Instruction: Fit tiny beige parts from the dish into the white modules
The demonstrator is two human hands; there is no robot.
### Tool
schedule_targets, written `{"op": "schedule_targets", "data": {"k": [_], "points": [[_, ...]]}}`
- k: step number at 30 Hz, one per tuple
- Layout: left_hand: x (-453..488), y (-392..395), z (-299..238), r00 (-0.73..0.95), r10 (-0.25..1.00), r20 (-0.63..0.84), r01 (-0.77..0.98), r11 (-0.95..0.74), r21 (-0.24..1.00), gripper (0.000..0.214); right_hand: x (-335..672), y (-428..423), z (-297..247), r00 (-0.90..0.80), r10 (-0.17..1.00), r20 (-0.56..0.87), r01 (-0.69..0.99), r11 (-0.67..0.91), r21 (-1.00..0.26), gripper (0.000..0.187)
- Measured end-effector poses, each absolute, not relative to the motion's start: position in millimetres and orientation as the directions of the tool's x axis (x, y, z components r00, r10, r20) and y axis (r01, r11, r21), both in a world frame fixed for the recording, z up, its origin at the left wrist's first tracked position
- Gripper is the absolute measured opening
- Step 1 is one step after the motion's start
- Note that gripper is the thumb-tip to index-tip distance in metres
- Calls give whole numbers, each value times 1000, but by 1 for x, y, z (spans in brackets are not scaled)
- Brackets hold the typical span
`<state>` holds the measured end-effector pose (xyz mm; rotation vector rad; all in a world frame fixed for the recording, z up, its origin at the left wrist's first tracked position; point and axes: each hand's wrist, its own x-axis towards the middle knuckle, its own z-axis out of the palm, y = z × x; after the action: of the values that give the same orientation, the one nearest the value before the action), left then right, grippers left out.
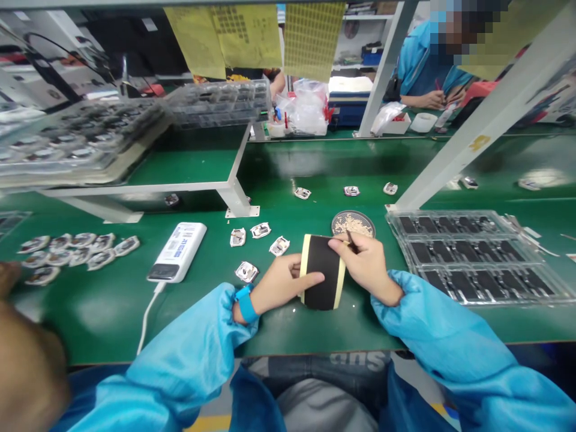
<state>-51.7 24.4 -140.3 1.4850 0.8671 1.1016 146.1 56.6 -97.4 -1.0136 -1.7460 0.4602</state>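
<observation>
My left hand (279,282) is closed on the left side of a black sheet with pale yellow edges (321,273), its thumb lying across the front. At the sheet's upper right corner, my right hand (366,267) is pinched around a slim dark tool (352,241) that looks like tweezers; its thumb touches or nearly touches the sheet. Just behind the right hand sits a round dark dish (353,216) with small pale pieces in it. Several small white-rimmed device housings lie left of the sheet, the nearest housing (246,272) close to my left wrist.
A white power bank (177,252) with a cable lies left, beside a cluster of housings (81,251). Clear plastic trays (477,255) with black parts lie right. A raised shelf (180,162) and slanted post (468,114) stand behind. Another person's arm (27,354) enters at left; a co-worker (432,66) sits opposite.
</observation>
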Motion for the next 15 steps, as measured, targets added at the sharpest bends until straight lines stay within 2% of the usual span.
{"op": "schedule_targets", "data": {"k": [4, 7, 9, 10, 12, 13, 15], "points": [[-47, 23, -142, 385, 919, 85, 37, -108, 993, 38, 158, 70, -93, -22, 749, 662, 457, 596, -660, 25], [-55, 23, -137, 456, 889, 43, 88, -93, 992, 41, 167, 78, -89, -132, 769, 625, 501, 596, -627, 30], [-65, 23, -131, 366, 917, 157, 242, -257, 936, 40, 170, 81, -88, -317, 772, 550, 571, 619, -539, 30], [-70, 22, -129, 258, 924, 281, 338, -359, 870, 39, 170, 82, -89, -408, 761, 505, 610, 639, -469, 29], [-75, 20, -125, 59, 836, 546, 502, -498, 708, 37, 170, 82, -93, -530, 731, 431, 669, 672, -318, 29], [-75, 20, -126, 46, 776, 629, 543, -548, 636, 34, 168, 81, -95, -558, 723, 408, 691, 677, -255, 30], [-70, 18, -129, 212, 697, 685, 555, -662, 503, 29, 166, 78, -100, -567, 733, 377, 734, 657, -173, 32]]}}
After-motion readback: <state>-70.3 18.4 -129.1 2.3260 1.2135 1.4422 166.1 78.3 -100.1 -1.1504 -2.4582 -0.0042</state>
